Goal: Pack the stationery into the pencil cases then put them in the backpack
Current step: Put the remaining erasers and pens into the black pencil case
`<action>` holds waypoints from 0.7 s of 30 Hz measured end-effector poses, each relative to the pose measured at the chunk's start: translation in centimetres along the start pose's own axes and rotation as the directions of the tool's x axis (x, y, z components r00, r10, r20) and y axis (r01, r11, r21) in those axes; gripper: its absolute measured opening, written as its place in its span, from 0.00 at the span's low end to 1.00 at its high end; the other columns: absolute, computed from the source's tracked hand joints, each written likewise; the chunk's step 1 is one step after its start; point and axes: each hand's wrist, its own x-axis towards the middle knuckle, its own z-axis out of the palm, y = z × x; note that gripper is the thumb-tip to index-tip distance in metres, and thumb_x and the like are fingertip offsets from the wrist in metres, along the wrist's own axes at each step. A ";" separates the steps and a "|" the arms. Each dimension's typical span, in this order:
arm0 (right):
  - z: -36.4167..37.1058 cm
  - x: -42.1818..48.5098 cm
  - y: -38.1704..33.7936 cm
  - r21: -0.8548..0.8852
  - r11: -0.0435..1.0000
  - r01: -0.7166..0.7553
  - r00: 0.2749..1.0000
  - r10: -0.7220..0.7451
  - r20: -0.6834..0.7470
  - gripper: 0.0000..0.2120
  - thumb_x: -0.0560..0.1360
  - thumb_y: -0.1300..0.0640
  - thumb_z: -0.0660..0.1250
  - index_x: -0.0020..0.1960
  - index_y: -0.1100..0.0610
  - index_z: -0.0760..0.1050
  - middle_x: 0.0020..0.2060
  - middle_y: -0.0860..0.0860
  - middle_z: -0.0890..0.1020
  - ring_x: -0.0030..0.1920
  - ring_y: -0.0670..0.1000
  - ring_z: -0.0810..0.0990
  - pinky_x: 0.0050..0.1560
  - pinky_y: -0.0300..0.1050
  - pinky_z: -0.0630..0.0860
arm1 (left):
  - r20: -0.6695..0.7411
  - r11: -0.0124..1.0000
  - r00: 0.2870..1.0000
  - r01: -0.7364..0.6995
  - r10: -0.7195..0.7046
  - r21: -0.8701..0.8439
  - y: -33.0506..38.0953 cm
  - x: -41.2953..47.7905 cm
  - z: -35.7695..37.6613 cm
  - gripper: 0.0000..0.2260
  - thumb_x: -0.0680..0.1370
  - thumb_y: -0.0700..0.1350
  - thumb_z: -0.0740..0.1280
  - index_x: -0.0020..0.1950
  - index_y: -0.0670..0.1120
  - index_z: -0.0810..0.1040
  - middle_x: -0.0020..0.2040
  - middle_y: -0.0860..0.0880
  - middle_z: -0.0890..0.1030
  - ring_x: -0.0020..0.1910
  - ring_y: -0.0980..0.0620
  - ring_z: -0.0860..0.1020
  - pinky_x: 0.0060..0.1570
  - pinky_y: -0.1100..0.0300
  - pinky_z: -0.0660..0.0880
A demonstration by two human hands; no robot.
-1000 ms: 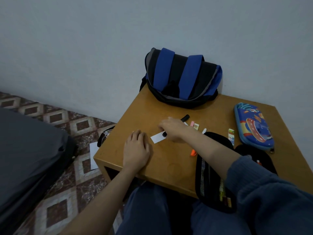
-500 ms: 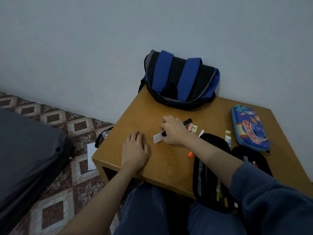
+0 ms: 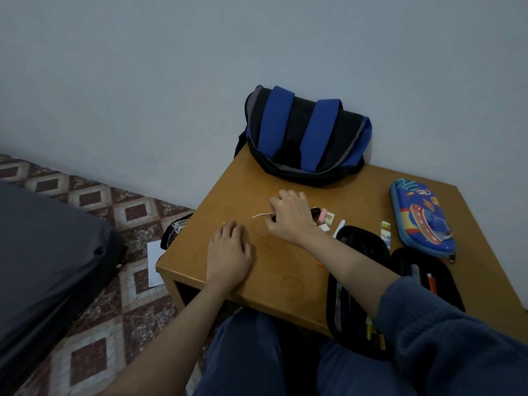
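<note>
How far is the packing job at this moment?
Partly done. Some pens already lie in the open black pencil case. In hand: the right hand lifts a thin white card and a black marker; the left hand rests flat on the table. Left: erasers, the closed blue case, the backpack.

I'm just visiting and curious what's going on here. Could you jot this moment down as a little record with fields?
Setting: wooden table against a plain wall
Backpack: at the table's far edge, against the wall
Black pencil case: open, near edge, under the right forearm
Blue pencil case: closed, on the right
Right hand: pinching a white card, lifted edge-on, with a black marker
Left hand: flat on the table, empty
Loose items: small erasers, white pen
</note>
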 end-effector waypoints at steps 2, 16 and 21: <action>0.3 0.0 -0.4 -0.041 0.999 -0.008 1.000 0.009 0.021 0.13 0.73 0.52 0.61 0.51 0.59 0.76 0.53 0.56 0.76 0.56 0.56 0.71 0.56 0.49 0.65 | -0.002 1.000 1.000 0.001 -0.001 -0.004 0.0 0.0 0.1 0.18 0.80 0.47 0.57 0.69 0.44 0.69 0.72 0.46 0.67 0.71 0.47 0.62 0.70 0.52 0.60; 1.0 -1.1 -1.9 0.183 0.938 -0.294 0.955 0.280 0.098 0.10 0.75 0.56 0.63 0.42 0.61 0.79 0.37 0.54 0.80 0.40 0.54 0.80 0.36 0.44 0.72 | 0.001 1.000 1.000 0.002 -0.002 -0.005 0.0 0.0 0.0 0.18 0.80 0.48 0.56 0.69 0.45 0.69 0.72 0.47 0.66 0.72 0.48 0.61 0.70 0.53 0.59; 0.5 -1.3 -0.8 0.530 0.671 -0.519 0.841 0.512 0.176 0.11 0.75 0.54 0.66 0.39 0.61 0.81 0.34 0.54 0.82 0.33 0.49 0.78 0.29 0.39 0.70 | 0.016 1.000 1.000 0.005 -0.005 0.003 0.0 0.0 -0.1 0.19 0.80 0.48 0.56 0.70 0.45 0.67 0.73 0.47 0.65 0.72 0.48 0.61 0.71 0.53 0.59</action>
